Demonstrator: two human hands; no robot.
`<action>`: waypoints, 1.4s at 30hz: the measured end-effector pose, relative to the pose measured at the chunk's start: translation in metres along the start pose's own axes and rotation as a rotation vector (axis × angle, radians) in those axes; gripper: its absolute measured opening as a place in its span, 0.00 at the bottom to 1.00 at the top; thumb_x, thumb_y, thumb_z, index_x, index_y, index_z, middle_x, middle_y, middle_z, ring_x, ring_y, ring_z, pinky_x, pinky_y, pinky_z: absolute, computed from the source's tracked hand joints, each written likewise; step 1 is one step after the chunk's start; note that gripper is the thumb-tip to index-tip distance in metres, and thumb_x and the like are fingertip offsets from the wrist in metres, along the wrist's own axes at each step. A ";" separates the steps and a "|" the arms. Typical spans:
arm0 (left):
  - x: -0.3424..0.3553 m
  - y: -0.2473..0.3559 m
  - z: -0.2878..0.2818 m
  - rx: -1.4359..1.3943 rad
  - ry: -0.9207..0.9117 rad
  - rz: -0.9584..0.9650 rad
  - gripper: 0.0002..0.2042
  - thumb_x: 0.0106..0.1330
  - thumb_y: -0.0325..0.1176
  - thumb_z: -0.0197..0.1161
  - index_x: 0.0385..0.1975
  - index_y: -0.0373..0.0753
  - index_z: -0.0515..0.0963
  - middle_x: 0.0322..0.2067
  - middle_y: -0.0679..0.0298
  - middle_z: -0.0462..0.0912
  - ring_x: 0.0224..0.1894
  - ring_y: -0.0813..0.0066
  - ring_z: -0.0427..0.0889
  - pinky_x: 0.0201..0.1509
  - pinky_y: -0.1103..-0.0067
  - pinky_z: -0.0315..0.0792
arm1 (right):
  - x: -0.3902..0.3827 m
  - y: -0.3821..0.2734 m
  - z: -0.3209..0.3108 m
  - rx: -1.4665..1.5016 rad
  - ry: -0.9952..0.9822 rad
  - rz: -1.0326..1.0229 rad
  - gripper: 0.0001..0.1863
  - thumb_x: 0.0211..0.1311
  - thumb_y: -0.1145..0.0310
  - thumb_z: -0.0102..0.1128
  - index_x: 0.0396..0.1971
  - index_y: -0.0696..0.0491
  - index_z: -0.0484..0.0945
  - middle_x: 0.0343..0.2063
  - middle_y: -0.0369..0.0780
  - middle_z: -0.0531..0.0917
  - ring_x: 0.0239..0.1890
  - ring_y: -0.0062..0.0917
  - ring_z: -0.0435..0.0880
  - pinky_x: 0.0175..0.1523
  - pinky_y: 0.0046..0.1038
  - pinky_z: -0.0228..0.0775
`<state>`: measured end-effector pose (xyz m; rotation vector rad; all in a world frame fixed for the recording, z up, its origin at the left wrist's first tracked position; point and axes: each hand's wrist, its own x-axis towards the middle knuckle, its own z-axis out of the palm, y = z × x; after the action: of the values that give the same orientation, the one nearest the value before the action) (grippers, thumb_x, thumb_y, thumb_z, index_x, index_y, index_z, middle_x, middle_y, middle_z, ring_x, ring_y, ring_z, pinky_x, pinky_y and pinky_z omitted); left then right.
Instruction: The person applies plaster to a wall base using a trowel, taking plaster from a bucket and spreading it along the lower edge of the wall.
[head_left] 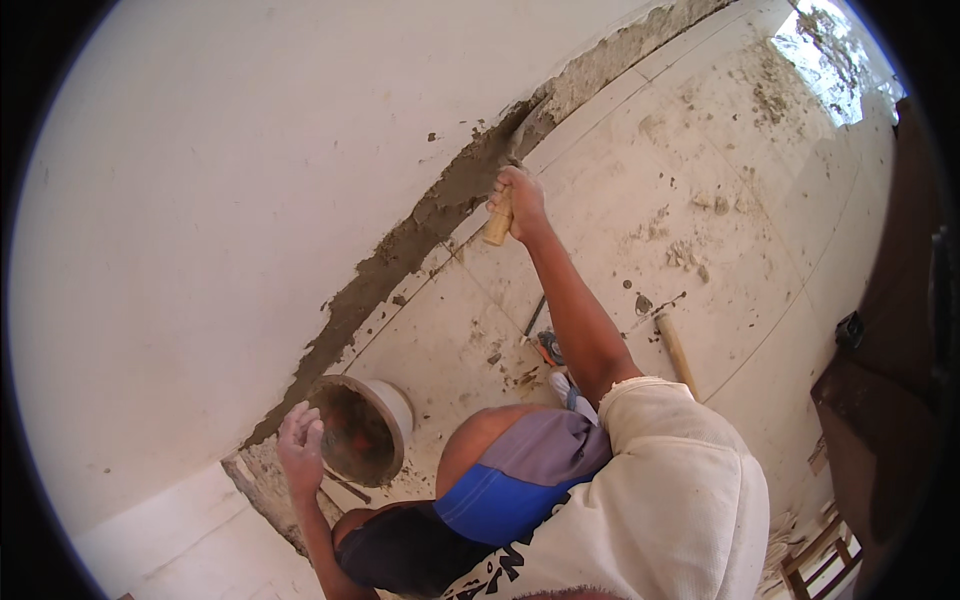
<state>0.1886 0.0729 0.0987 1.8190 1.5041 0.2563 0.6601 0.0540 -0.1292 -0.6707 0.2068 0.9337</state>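
Note:
My right hand point(520, 205) is closed round the yellowish wooden handle point(497, 222) of a tool, likely a trowel, whose metal end point(516, 150) lies against the strip of dark wet mortar point(415, 240) along the foot of the white wall point(200, 200). My left hand point(300, 450) is open, with curled, dust-covered fingers beside the left rim of a round bucket point(397, 420). The bucket's inside is dark, and a thin metal bar point(355, 492) lies just below it.
The dusty tiled floor point(740, 260) carries mortar crumbs, a long-handled wooden tool point(677, 350) and small tools point(543, 340) near my knee and foot. A dark brown bulky object point(860, 390) stands along the right, with a wooden frame point(820, 550) at the lower right.

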 end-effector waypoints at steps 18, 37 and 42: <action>-0.001 0.007 0.002 -0.001 0.012 0.034 0.24 0.68 0.23 0.58 0.64 0.28 0.66 0.50 0.49 0.81 0.52 0.67 0.81 0.59 0.75 0.73 | -0.023 0.071 -0.012 -0.070 0.179 0.049 0.05 0.58 0.74 0.53 0.34 0.55 0.71 0.21 0.37 0.71 0.18 0.23 0.73 0.24 0.31 0.73; -0.008 -0.005 -0.013 -0.017 0.061 -0.004 0.23 0.68 0.21 0.56 0.64 0.30 0.66 0.50 0.49 0.81 0.54 0.68 0.80 0.61 0.75 0.71 | -0.108 0.182 0.060 -0.071 -0.036 0.115 0.11 0.58 0.75 0.55 0.41 0.60 0.71 0.24 0.38 0.73 0.17 0.23 0.73 0.24 0.32 0.75; -0.015 -0.020 -0.020 -0.024 0.069 0.023 0.23 0.69 0.22 0.56 0.64 0.29 0.65 0.51 0.49 0.81 0.54 0.68 0.80 0.62 0.75 0.71 | -0.072 0.155 0.005 0.065 0.113 0.124 0.06 0.59 0.73 0.53 0.35 0.55 0.70 0.24 0.36 0.71 0.19 0.23 0.73 0.27 0.32 0.74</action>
<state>0.1575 0.0676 0.1041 1.8263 1.5216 0.3496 0.4934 0.0725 -0.1626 -0.6566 0.3813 1.0040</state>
